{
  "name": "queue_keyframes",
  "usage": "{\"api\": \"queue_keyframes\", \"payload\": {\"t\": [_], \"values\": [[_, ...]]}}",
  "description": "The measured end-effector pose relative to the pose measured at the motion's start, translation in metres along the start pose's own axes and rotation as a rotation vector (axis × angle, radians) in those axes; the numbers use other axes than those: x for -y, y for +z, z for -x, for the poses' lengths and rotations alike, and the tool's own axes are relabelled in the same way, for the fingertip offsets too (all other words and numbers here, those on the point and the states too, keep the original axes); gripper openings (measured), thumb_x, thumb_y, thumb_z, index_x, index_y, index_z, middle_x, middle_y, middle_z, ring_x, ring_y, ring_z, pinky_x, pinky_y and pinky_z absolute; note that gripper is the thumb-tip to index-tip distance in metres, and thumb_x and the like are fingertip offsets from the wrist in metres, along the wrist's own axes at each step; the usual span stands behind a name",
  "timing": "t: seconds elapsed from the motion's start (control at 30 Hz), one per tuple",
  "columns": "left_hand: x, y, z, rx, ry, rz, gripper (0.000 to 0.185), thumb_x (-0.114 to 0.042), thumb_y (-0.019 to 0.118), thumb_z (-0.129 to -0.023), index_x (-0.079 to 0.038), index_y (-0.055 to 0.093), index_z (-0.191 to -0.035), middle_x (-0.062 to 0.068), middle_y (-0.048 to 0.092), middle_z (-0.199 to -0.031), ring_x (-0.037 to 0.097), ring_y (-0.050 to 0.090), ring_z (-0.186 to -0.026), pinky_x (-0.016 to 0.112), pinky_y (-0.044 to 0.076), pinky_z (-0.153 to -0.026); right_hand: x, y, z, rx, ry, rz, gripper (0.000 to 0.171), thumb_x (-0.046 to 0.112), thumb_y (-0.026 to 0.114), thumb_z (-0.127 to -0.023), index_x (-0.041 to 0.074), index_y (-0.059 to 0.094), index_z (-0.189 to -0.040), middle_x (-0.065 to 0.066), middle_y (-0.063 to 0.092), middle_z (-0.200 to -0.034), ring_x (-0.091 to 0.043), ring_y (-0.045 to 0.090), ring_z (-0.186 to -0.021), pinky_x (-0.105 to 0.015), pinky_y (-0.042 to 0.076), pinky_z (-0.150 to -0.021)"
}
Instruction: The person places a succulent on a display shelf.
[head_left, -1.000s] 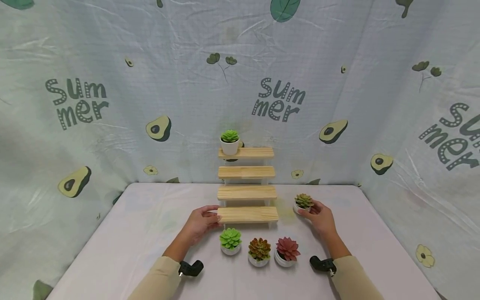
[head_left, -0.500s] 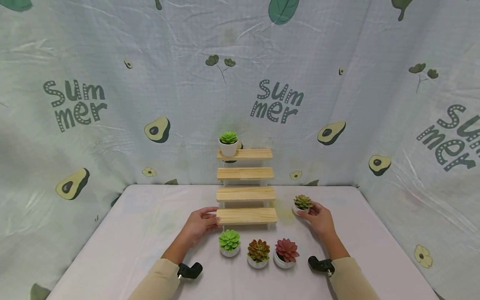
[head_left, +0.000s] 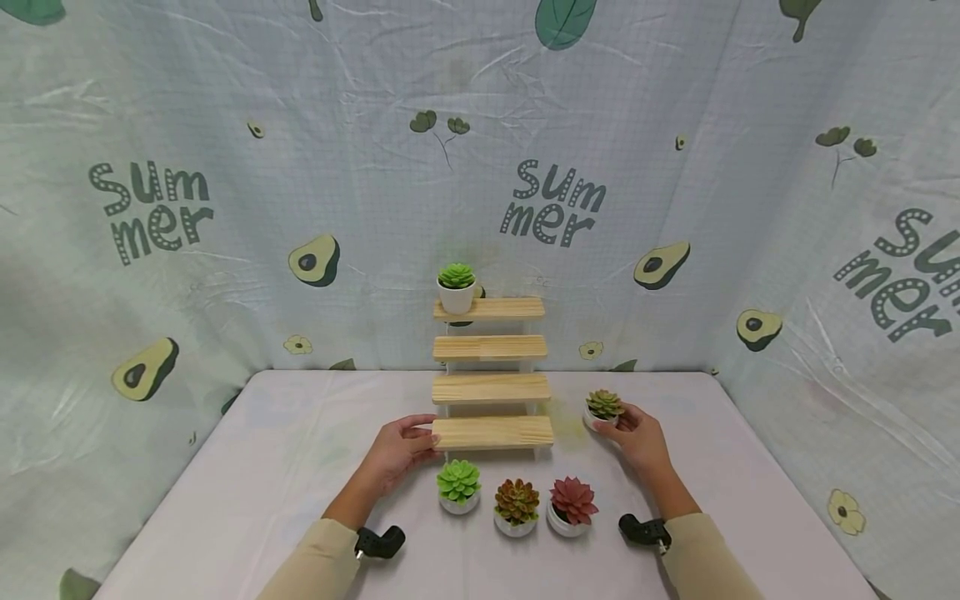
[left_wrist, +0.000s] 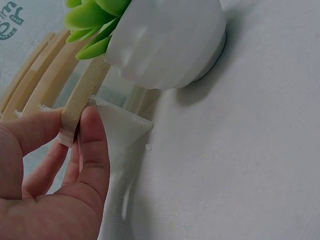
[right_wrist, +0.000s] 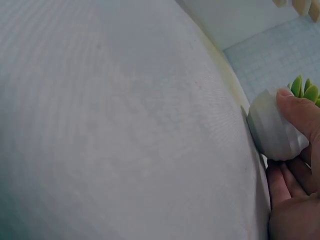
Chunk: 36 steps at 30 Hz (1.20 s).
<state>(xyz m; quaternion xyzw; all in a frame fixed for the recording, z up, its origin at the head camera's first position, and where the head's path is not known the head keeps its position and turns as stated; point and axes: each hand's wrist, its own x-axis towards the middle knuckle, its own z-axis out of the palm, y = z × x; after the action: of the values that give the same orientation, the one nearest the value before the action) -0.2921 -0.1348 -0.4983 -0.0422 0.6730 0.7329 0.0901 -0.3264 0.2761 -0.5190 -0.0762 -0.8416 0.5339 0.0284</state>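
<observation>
This is looking like a staged recording booth rather than a lived-in room. A wrinkled cloth backdrop (head_left: 480, 167), printed with avocados, leaves and the word "Summer", is hanging across the whole upper part of the frame and wrapping round both sides. At lower centre a table (head_left: 285, 450) in a plain pale cover is carrying a small wooden step shelf (head_left: 491, 375) and little potted succulents (head_left: 516, 505) set out like props.

Both arms reach forward in beige sleeves, each with a dark camera at the wrist. The left hand (head_left: 397, 450) pinches with thumb (left_wrist: 95, 145) and fingers, palm turned inward. The right hand (head_left: 637, 437) is extended farther out, fingers (right_wrist: 300, 112) curled in a grip.
</observation>
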Motion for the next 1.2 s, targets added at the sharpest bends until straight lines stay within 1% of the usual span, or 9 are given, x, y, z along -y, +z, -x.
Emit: {"api": "queue_keyframes", "payload": {"t": [0.17,0.43,0.6,0.87,1.03,1.2], "values": [[0.0017,0.0019,-0.0017,-0.018,-0.003,-0.008,0.043,0.005,0.065,-0.096,0.005,0.058,-0.138,0.016,0.067,-0.106,0.019,0.071,-0.085,0.035,0.065,-0.080,-0.0022,-0.0005,-0.0003,-0.005,-0.005,-0.010,0.080,0.029,0.081,-0.090,-0.003,0.042,-0.152,-0.026,0.051,-0.151,-0.037,0.052,-0.138,-0.050,0.046,-0.115],[0.0017,0.0020,-0.0028,-0.013,-0.001,-0.015,0.043,0.005,0.065,-0.096,0.005,0.057,-0.139,0.015,0.068,-0.106,0.019,0.071,-0.086,0.036,0.065,-0.081,0.0029,-0.0012,0.0009,-0.015,0.015,0.021,0.079,0.029,0.080,-0.091,-0.003,0.043,-0.152,-0.026,0.050,-0.152,-0.038,0.051,-0.140,-0.051,0.046,-0.114],[0.0002,0.0025,-0.0025,-0.017,0.000,-0.023,0.043,0.005,0.065,-0.096,0.005,0.058,-0.138,0.016,0.068,-0.107,0.019,0.071,-0.086,0.036,0.065,-0.081,0.0025,-0.0022,0.0003,-0.007,0.013,0.025,0.080,0.030,0.081,-0.090,-0.004,0.043,-0.152,-0.026,0.050,-0.151,-0.038,0.052,-0.139,-0.050,0.047,-0.114],[0.0012,0.0013,-0.0035,-0.020,-0.009,-0.022,0.043,0.005,0.064,-0.096,0.004,0.058,-0.138,0.017,0.069,-0.107,0.018,0.071,-0.087,0.034,0.065,-0.080,-0.0008,-0.0050,-0.0035,-0.039,0.011,0.049,0.082,0.035,0.084,-0.086,-0.002,0.047,-0.150,-0.025,0.057,-0.145,-0.036,0.057,-0.132,-0.049,0.051,-0.110],[0.0006,0.0010,-0.0032,-0.028,-0.008,-0.015,0.042,0.006,0.065,-0.096,0.004,0.058,-0.138,0.016,0.068,-0.106,0.019,0.071,-0.086,0.035,0.065,-0.079,0.0000,-0.0067,-0.0051,-0.026,0.004,0.044,0.083,0.039,0.084,-0.086,0.001,0.047,-0.151,-0.024,0.056,-0.147,-0.037,0.056,-0.134,-0.051,0.050,-0.111],[0.0009,0.0014,-0.0030,-0.025,-0.009,-0.022,0.042,0.005,0.065,-0.096,0.004,0.059,-0.137,0.016,0.068,-0.106,0.019,0.071,-0.086,0.036,0.065,-0.080,0.0047,-0.0029,-0.0061,-0.012,0.008,0.028,0.086,0.041,0.084,-0.085,0.002,0.047,-0.151,-0.023,0.053,-0.149,-0.038,0.055,-0.136,-0.052,0.050,-0.111]]}}
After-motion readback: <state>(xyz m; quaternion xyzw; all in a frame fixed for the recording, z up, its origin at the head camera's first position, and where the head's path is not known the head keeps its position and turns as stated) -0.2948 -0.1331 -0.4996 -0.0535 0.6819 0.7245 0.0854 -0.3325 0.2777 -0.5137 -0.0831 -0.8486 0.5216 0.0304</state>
